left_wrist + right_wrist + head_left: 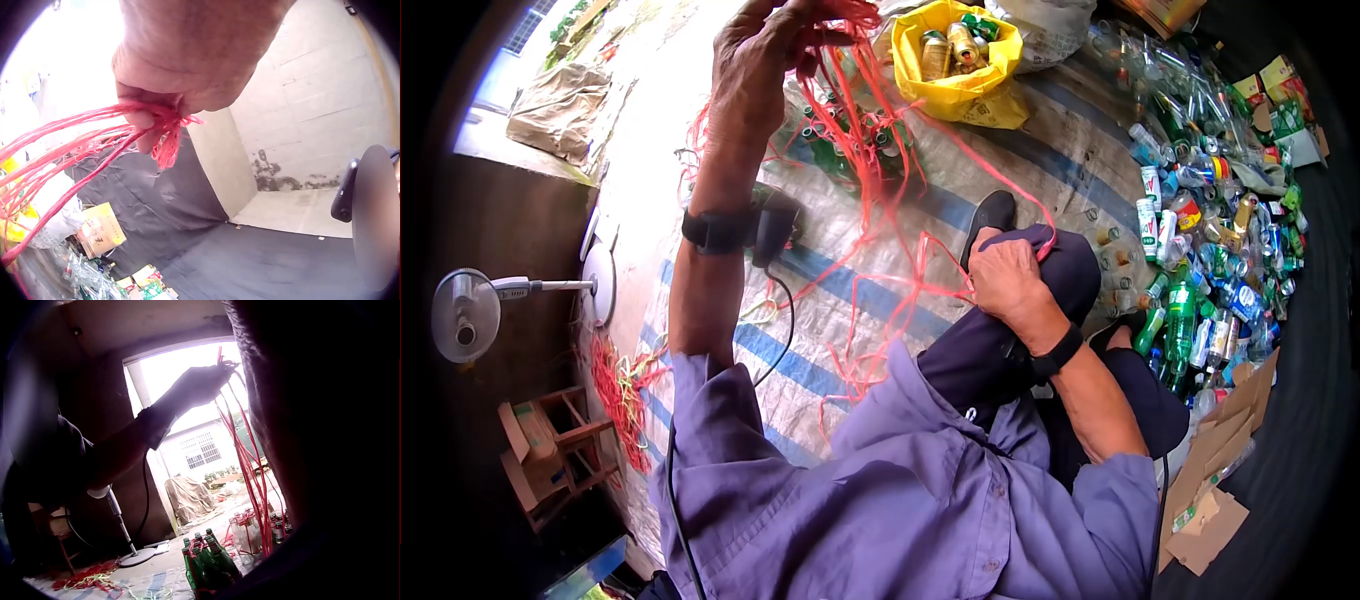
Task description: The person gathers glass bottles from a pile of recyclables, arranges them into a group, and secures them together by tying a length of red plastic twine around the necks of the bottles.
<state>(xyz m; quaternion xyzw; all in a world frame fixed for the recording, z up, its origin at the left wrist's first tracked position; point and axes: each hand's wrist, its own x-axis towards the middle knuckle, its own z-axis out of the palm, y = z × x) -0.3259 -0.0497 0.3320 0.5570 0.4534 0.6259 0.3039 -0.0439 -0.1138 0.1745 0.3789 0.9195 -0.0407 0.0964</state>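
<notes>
My left hand [765,45] is raised at the top of the head view and grips a bunch of red plastic twine [862,130]. In the left wrist view, curled fingers hold the gathered strands [164,119], with short looped ends poking out below. The long strands hang over a bundle of bottles on the floor. Green glass bottles [206,562] stand grouped in the right wrist view, red twine around their necks. Low over the bent knee, my right hand [1008,282] is curled on a strand of the same twine; its fingertips are hidden.
A yellow bag [975,95] of cans stands ahead. Many plastic bottles [1180,310] pile up at the right, beside cardboard pieces [1215,500]. At the left are a standing fan [600,285], a wooden stool [560,445] and loose twine [615,385] on the striped sheet [795,345].
</notes>
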